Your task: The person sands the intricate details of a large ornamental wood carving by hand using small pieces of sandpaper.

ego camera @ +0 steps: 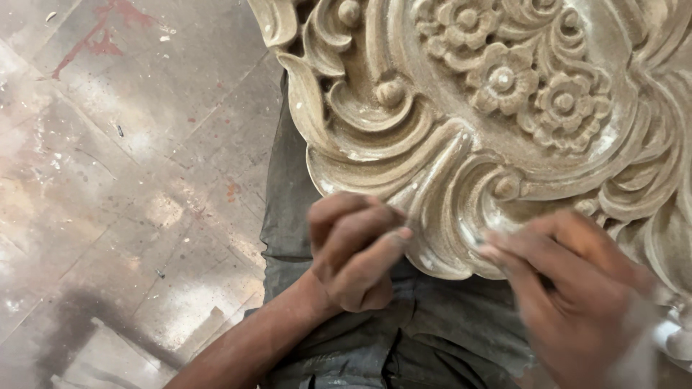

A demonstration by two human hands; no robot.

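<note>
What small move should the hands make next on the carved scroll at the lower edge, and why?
Probably a short stroke of the right hand along the groove of the scroll. Its fingertips already press there and look blurred, while the left hand grips the edge of the carved panel beside them. Pale dust lies in that groove. Whether the right hand holds anything, I cannot tell.

The carved stone panel (504, 108) rests across the person's lap (432, 324) (grey dusty trousers), above a dust-whitened tiled floor (130, 180) marked with red paint splashes (101, 36).
</note>
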